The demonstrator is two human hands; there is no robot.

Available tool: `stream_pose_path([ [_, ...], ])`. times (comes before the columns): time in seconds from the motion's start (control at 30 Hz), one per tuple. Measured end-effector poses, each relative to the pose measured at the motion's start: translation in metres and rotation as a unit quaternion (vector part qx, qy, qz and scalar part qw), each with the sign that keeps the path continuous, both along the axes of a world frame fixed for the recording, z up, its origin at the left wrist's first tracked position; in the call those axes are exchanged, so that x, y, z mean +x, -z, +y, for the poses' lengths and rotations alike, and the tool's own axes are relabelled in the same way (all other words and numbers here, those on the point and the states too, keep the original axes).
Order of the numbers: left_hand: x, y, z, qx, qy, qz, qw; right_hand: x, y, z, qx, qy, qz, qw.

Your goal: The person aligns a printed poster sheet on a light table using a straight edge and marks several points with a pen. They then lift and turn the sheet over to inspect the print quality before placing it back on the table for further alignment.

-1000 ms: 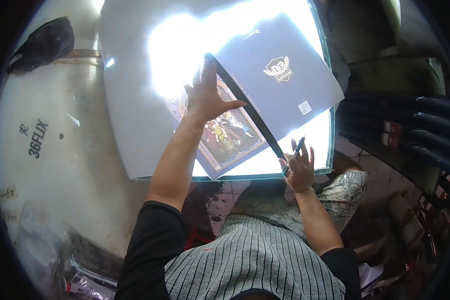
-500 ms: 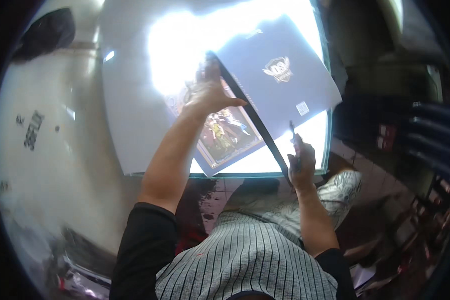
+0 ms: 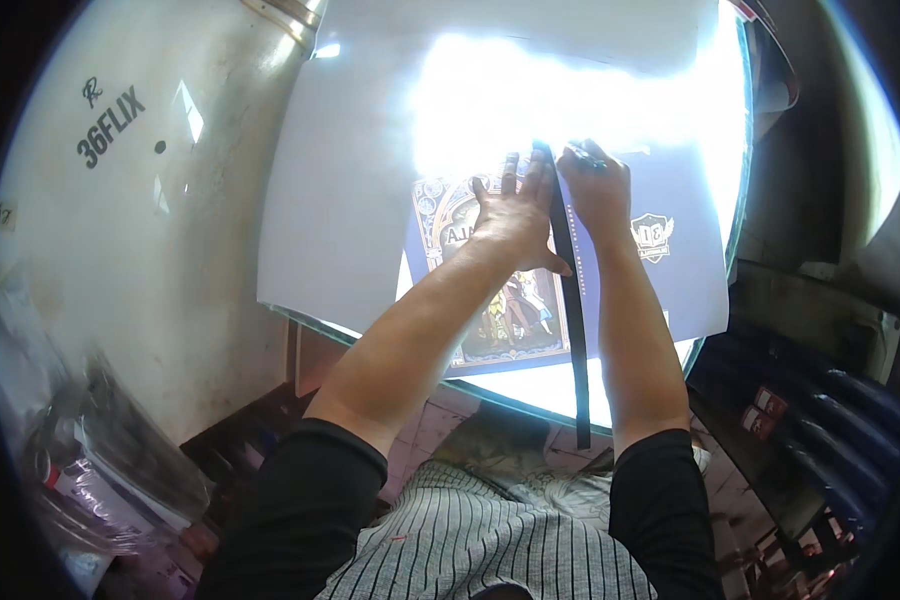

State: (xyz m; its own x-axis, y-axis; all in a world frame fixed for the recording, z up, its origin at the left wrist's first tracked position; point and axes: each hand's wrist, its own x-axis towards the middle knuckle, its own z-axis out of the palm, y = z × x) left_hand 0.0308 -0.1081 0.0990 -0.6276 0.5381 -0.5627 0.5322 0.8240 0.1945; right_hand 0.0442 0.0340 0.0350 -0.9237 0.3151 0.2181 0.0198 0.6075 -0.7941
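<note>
A dark blue printed cover sheet (image 3: 660,300), with an illustrated panel on its left part, lies on a brightly lit glass-topped table. Across it runs a long black straightedge (image 3: 573,330), its near end sticking out past the table edge. My left hand (image 3: 513,225) is spread flat on the sheet, fingertips and thumb against the straightedge. My right hand (image 3: 602,195) is closed around a slim, dark pen-like tool (image 3: 587,156), close to the straightedge's far end on its right side. Glare and fingers hide the tool's tip.
The table's glass edge (image 3: 470,392) runs along the near side. Pale sheeting (image 3: 335,200) covers the table's left part. A large white panel with dark lettering (image 3: 220,220) stands at left, plastic-wrapped items (image 3: 135,455) below it. Dark blue rolls (image 3: 840,440) lie at lower right.
The sheet and straightedge have turned, so the straightedge now runs nearly straight away from me. My right hand has moved from its near end to its far end. The view has shifted.
</note>
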Motion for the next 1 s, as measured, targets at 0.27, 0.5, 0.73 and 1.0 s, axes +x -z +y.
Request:
stream_pose_path([
  [0.27, 0.001, -0.003, 0.002, 0.000, 0.008, -0.009, 1.000, 0.004, -0.003, 0.009, 0.014, -0.006, 0.061, 0.998],
  [0.5, 0.000, 0.008, 0.008, -0.041, 0.039, -0.007, 0.998, 0.093, -0.039, 0.000, -0.088, 0.027, -0.116, 0.989],
  [0.73, -0.004, 0.006, 0.005, -0.035, 0.017, 0.012, 0.999, 0.326, -0.088, -0.021, 0.010, 0.005, -0.427, 0.904],
  [1.0, 0.010, 0.013, -0.022, 0.291, -0.101, -0.006, 0.951, 0.381, -0.094, -0.063, 0.085, 0.169, -0.278, 0.942],
])
